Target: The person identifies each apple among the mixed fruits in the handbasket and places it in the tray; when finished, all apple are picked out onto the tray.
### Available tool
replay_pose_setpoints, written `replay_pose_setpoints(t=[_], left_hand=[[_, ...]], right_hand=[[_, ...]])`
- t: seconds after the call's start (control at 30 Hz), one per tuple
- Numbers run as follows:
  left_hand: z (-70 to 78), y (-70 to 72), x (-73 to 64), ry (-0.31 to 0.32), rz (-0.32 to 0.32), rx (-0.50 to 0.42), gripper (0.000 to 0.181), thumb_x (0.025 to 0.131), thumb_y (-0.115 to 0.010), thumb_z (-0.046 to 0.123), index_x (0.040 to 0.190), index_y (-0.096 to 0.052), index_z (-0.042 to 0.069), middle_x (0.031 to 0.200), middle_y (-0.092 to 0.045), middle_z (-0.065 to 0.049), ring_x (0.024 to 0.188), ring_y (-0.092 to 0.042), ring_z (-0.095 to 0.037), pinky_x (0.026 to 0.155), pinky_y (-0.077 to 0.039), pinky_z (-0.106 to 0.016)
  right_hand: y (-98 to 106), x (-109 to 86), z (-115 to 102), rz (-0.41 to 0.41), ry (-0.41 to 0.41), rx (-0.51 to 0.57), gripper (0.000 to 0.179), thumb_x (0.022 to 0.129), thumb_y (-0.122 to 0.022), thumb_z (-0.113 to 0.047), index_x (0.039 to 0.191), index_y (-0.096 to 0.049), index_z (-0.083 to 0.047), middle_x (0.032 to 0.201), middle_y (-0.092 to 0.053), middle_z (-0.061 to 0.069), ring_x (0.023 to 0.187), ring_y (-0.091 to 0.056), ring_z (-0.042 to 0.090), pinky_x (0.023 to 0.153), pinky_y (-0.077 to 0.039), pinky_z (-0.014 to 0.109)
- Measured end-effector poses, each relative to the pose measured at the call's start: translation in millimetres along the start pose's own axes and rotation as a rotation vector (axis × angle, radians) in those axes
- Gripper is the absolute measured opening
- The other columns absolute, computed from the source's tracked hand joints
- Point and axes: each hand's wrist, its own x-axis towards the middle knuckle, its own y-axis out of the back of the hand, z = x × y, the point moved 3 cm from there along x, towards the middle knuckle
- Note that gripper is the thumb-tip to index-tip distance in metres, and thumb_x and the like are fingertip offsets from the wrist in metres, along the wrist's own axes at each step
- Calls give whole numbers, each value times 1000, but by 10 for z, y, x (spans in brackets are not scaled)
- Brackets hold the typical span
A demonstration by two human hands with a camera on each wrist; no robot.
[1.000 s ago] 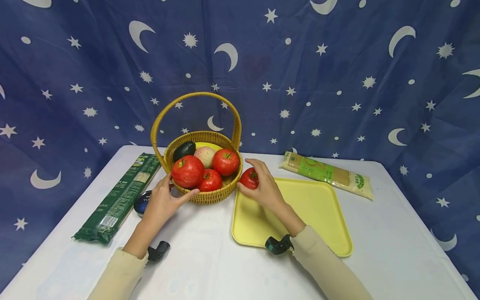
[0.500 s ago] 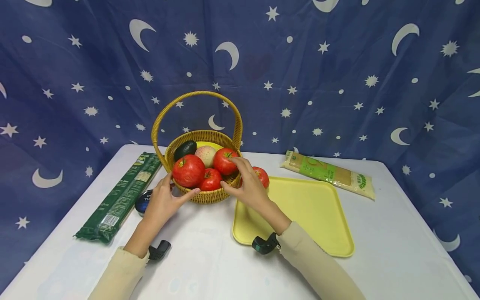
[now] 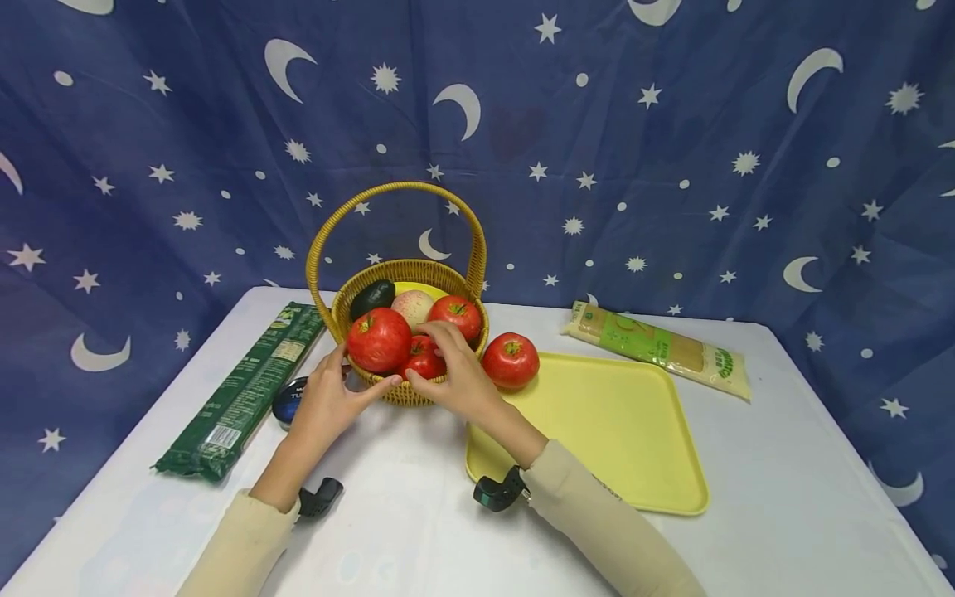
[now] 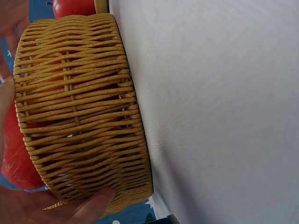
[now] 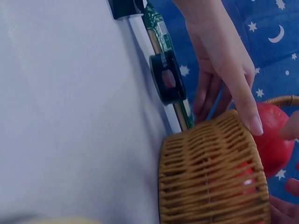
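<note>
A wicker basket [image 3: 406,394] with a tall handle holds a large red apple [image 3: 379,340], a second red apple [image 3: 455,319], a smaller red fruit [image 3: 423,358], a pale pink peach [image 3: 414,307] and a dark green oval fruit [image 3: 373,298]. My left hand [image 3: 328,402] grips the basket's left front side, its thumb along the front rim and fingers against the outer weave [image 4: 84,158]. Reaching over the front rim, my right hand [image 3: 462,381] has its loosely bent fingers spread around the smaller red fruit. Another red apple [image 3: 511,361] sits at the tray's back left corner.
A yellow tray [image 3: 619,439] lies right of the basket, with a beige and green packet [image 3: 660,348] behind it. A long green packet [image 3: 246,390] and a dark blue round tin [image 3: 287,402] lie at the left. A starry blue cloth [image 3: 567,166] hangs behind.
My right hand has left the red apple at the tray's corner and moved left over the basket's front to the smaller red fruit. My left hand stays on the basket.
</note>
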Motion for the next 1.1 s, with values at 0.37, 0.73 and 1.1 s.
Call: replay_pose_setpoints(t=[0.37,0.73,1.1], left_hand=[[1,24,5,-25,2,-13,89,81,-79,35,141,-36,-15,127,-51,-35,108,-58,-46,84,-52,-57],[-12,-3,8,-44,-7,-16,81,82,-77,25,139,-37,-16,130,-49,-36,110,-59,-47,86,-52,-55],[-11,-1,6,-37,-17,-26,84,80,-80,26,140,-37,-15,131,-49,-35,110,-58,-46,87,-52,-55]], right_hand=[[-134,109,-110,-27,1,-48,61,86,-73,-21,140,-47,-8,140,-45,12,120,-54,25,101,-47,37],[-177,274,-98,-89,5,-114,73,83,-77,-27,146,-43,-13,149,-39,14,133,-45,29,106,-41,45],[-282,350,-110,-44,-64,-83,72,81,-81,-30,140,-45,-11,143,-47,12,129,-49,27,104,-44,41]])
